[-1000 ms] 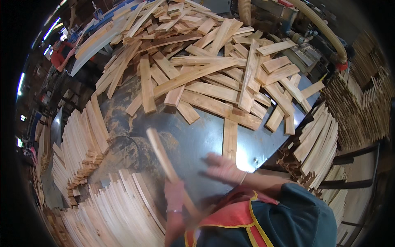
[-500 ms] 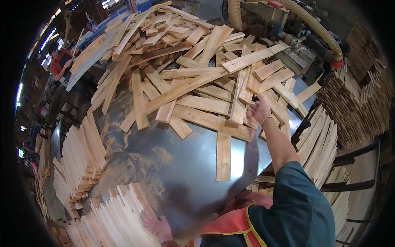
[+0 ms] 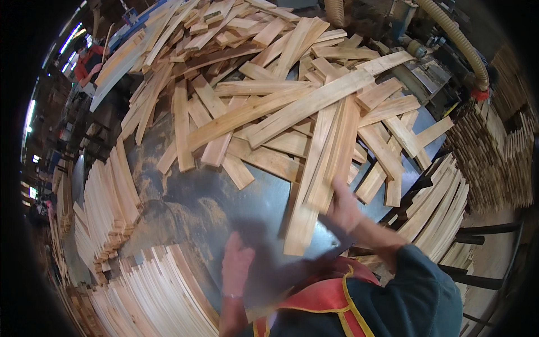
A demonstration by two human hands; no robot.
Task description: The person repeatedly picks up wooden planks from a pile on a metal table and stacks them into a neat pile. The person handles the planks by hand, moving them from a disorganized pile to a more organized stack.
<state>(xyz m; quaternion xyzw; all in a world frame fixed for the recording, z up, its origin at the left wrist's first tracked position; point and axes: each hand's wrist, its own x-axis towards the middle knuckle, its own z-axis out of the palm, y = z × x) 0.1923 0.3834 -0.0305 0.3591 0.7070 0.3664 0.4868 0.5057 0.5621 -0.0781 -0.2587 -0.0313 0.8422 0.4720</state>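
My right hand (image 3: 343, 209) grips the near ends of a few narrow wooden boards (image 3: 343, 151), drawn together side by side and pointing toward me. They lie across a large loose pile of pale wooden boards (image 3: 236, 90). One more board (image 3: 300, 230) reaches out beside them over the metal tabletop (image 3: 261, 210). My left hand (image 3: 237, 263), blurred by motion, is raised above the tabletop, apart from the boards. Its fingers are too smeared to read. Just left of it stands a neat row of boards on edge (image 3: 160, 292).
Another stacked row of boards (image 3: 109, 205) stands at the left. More stacks (image 3: 435, 194) lie right of the table, by black metal bars (image 3: 477, 275). A machine with a ribbed hose (image 3: 460, 45) is at the far right. A person in red (image 3: 87, 70) works at the far left.
My right hand has pulled several boards toward me and turned them lengthwise. My left hand has left the row of boards and moved up and right over the table.
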